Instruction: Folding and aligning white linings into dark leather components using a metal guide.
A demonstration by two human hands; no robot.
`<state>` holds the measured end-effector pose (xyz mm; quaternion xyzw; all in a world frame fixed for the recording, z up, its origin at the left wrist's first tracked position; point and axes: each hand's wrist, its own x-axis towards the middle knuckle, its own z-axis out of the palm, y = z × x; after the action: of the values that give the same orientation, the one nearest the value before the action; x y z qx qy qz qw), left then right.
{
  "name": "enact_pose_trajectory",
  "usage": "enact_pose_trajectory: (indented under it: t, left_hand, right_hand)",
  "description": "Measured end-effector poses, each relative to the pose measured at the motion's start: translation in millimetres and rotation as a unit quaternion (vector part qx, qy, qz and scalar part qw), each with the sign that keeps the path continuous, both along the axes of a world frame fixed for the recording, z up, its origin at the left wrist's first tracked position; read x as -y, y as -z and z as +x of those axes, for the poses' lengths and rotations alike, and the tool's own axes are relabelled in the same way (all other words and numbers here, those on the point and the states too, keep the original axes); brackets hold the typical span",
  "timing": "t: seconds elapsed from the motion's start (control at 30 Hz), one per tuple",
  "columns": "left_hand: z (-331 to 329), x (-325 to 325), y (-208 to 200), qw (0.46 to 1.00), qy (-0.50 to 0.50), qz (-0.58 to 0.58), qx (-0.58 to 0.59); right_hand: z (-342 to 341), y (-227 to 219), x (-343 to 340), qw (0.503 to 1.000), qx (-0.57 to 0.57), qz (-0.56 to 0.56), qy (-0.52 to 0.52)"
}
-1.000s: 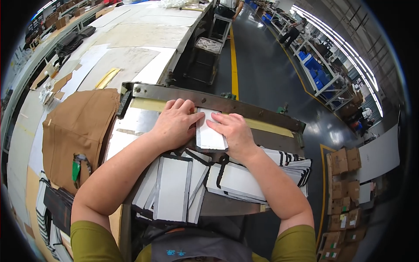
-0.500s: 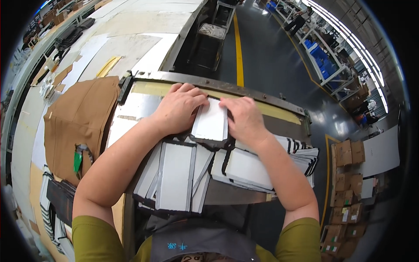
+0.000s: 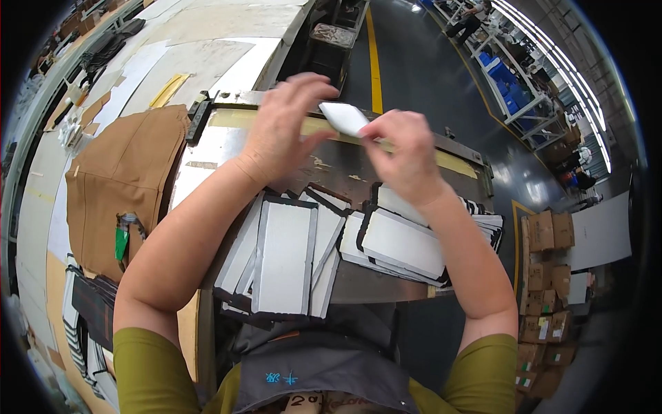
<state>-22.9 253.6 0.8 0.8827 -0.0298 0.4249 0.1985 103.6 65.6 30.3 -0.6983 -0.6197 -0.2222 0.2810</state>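
Note:
My right hand (image 3: 407, 155) pinches one corner of a white flat piece (image 3: 343, 119), held tilted in the air over the far side of a metal-topped bench (image 3: 338, 165). My left hand (image 3: 281, 127) is raised beside it, fingers apart and slightly blurred, with a gap between its fingertips and the piece. Nearer to me lies a fanned stack of white panels (image 3: 285, 255) with grey side strips and black edges. A second stack of white panels (image 3: 403, 243) lies to the right, partly beneath my right forearm.
Brown fabric pieces (image 3: 124, 183) lie on the left table, with more black-edged panels (image 3: 93, 310) below them. A metal bar (image 3: 448, 145) runs along the bench's far edge. Cardboard boxes (image 3: 548, 276) are stacked at right. A person (image 3: 471, 19) stands far off by the shelves.
Both hands have risen and moved away from me. The panel that lay between them has left the bench top. My left hand has opened; my right now holds a tilted white piece.

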Motion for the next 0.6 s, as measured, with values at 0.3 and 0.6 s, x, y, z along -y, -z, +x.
enact_pose_trajectory:
  t: [0.3, 0.6]
  left_hand:
    - [4, -12, 24, 0.953, 0.199, -0.114, -0.196]
    - [-5, -5, 19, 0.947, 0.216, -0.101, -0.217]
  right_hand:
    - [8, -6, -5, 0.925, -0.307, -0.195, -0.112]
    - [7, 44, -8, 0.983, -0.063, -0.169, -0.031]
